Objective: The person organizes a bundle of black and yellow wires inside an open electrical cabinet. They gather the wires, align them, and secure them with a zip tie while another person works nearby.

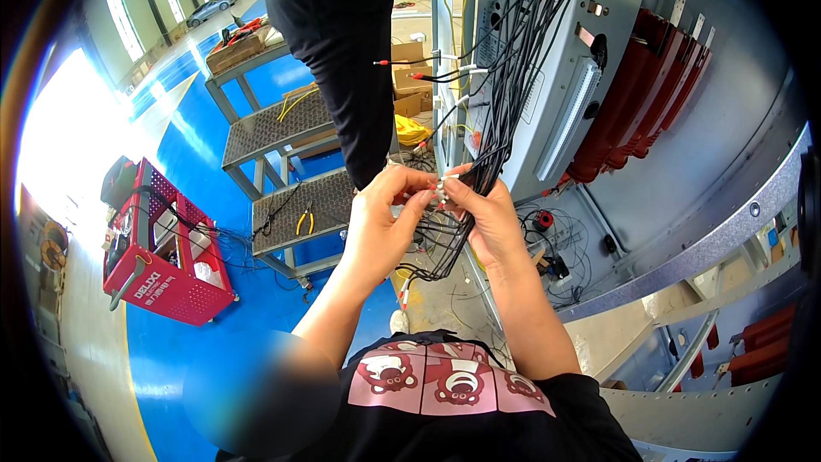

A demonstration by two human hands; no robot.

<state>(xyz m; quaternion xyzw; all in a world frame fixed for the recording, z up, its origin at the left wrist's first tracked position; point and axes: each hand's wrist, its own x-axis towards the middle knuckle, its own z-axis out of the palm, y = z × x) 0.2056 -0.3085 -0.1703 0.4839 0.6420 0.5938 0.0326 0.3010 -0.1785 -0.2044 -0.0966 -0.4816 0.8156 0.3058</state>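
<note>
A thick bundle of black wires [511, 111] hangs in front of me, several ends carrying red tips and white sleeves. My right hand [489, 218] closes round the lower part of this bundle, thumb and fingers at a cluster of small white and red wire ends [442, 190]. From the other side my left hand [386, 216] pinches at the same cluster, fingertips close to the right thumb. Which single wire end it grips is partly hidden by the fingers. Below the hands, looped black wires [440, 267] dangle, with red and white tips at the bottom.
An open metal cabinet [547, 77] with dark red insulators [629, 94] stands at right. Another person's leg [355, 60] is close ahead, beside metal steps [282, 133] with yellow-handled pliers [305, 217]. A red tool cart [171, 257] stands left. Loose cables lie on the floor.
</note>
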